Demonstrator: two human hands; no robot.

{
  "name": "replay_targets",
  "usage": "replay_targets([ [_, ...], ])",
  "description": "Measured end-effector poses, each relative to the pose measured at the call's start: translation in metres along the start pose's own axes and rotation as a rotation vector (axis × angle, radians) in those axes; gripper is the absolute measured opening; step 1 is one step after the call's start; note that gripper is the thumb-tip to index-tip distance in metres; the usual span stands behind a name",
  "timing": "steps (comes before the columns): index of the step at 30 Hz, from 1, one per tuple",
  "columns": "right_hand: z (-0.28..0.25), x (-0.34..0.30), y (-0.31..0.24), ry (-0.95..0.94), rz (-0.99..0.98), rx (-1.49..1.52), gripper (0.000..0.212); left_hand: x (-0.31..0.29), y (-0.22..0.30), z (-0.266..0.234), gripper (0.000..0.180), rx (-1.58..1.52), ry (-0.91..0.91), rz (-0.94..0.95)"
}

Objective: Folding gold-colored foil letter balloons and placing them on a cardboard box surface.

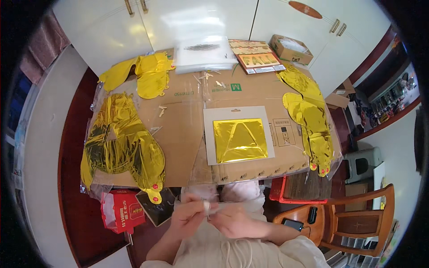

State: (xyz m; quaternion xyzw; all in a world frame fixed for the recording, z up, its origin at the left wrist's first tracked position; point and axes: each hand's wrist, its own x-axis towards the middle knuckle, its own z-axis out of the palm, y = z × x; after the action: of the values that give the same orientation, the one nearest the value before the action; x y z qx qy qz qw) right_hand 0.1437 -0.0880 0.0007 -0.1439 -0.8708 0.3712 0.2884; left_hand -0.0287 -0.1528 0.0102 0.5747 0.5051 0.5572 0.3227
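Note:
Close to my body, before the cardboard's near edge, my left hand (190, 217) and my right hand (237, 221) come together with fingers pinched. A small whitish piece (206, 205) shows at the left fingertips; its kind is too small to tell. What the right fingers pinch is hidden. Just beyond lies a white card (213, 157) with a folded gold foil balloon (241, 152) on it. Flat gold foil balloons lie at the left (118, 120), the far left (154, 78) and the right (313, 120).
A flattened cardboard sheet (183, 129) covers the table. Small white strips (161, 110) are scattered on it. At the back are clear plastic bags (205, 56), printed cards (259, 60) and an open box (290, 49). A wooden chair (357, 223) and a red crate (278, 190) stand nearby.

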Motion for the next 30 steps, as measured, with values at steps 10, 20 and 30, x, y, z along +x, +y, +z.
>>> replay_targets([
  [10,-0.012,0.006,0.000,0.153,-0.014,-0.080,0.010,0.000,-0.003,0.003,0.018,0.105,-0.053,-0.005],
  [20,-0.008,0.015,0.000,0.224,-0.010,0.011,0.012,-0.011,-0.019,0.016,0.021,-0.643,0.015,-0.248],
  [30,-0.033,0.023,0.006,0.032,0.207,0.413,0.037,-0.017,-0.029,0.012,0.017,-0.813,-0.116,-0.282],
])
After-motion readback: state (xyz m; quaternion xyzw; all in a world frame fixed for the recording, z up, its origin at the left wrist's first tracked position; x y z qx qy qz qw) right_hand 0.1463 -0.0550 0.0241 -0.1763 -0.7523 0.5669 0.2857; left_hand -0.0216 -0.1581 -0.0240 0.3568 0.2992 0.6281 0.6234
